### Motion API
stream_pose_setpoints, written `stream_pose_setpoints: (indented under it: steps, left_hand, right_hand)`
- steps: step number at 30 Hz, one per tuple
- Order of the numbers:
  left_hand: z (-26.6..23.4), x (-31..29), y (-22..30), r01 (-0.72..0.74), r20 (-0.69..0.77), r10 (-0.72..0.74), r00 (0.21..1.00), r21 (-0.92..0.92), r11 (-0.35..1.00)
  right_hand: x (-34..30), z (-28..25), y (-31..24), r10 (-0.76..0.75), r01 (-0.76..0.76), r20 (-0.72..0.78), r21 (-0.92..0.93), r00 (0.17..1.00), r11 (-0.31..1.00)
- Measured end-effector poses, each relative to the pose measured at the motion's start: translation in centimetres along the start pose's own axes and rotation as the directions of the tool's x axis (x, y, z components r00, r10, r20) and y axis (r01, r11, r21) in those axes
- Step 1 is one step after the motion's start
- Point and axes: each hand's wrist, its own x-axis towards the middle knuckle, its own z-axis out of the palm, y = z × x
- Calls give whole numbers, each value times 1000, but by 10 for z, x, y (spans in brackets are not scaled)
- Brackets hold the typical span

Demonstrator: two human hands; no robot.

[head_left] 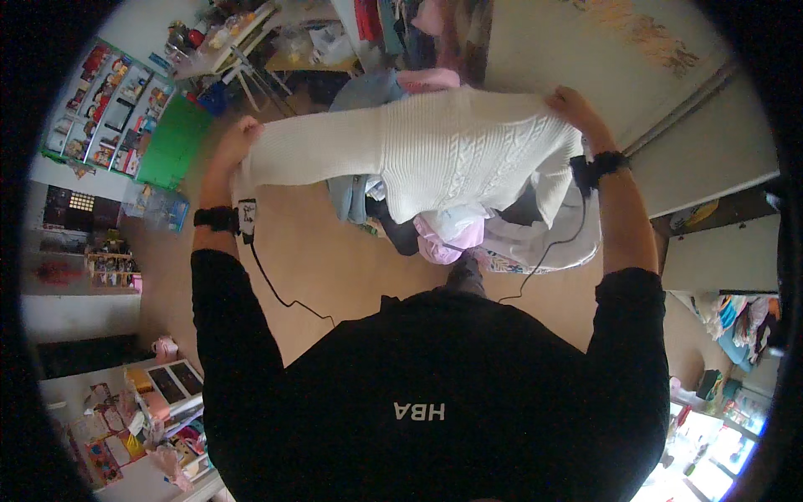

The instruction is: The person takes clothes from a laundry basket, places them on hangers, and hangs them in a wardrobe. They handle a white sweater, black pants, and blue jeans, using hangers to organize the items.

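Above the floor: a person in a black top stood looking down, both forearms raised ahead of the chest.
Floor (pixel 335 259): tan and bare in the middle, with clutter around its edges.
Sweater (pixel 443 151): white cable knit, held up and stretched wide between the two hands, well clear of the floor; one sleeve ran out toward the left hand and the body hung down on the right side.
Clothes pile (pixel 452 230): pink, white, grey and blue garments lay heaped on the floor just under the sweater, partly hidden behind it.
Green board (pixel 171 142): it leaned at the left, beside a rack of small colourful items.
Low shelf (pixel 167 385): white, at the lower left, with toys and papers strewn about it.
Left hand (pixel 242 134): closed around the end of the sweater's sleeve, fingers curled into the knit.
Right hand (pixel 573 109): closed on the upper edge of the sweater near its shoulder, fingers wrapped over the fabric.
Left wrist band (pixel 216 219): black, with a small white-faced device beside it and a thin black cable trailing down toward the chest.
Right wrist band (pixel 604 163): black too, touching the sweater's hanging edge, with its own cable looping down to the torso.
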Motion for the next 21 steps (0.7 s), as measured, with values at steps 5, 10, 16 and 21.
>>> stream_pose_setpoints:
  steps: [5, 10, 16, 21]
  left_hand:
    - [108, 41, 21, 141, -138, -95, 986, 378, 915]
    - [256, 114, -41, 14, -42, -1, 999, 319, 948]
    - [368, 137, 29, 138, 190, -142, 972, 35, 990]
    - [432, 172, 125, 165, 334, -155, 930, -2, 986]
  right_hand:
    - [60, 103, 75, 133, -135, -186, 3, 974, 991]
    - [91, 211, 139, 241, -239, -128, 31, 962, 970]
    - [66, 265, 186, 297, -295, -156, 39, 942, 955]
    - [91, 298, 167, 355, -350, -16, 127, 935, 928]
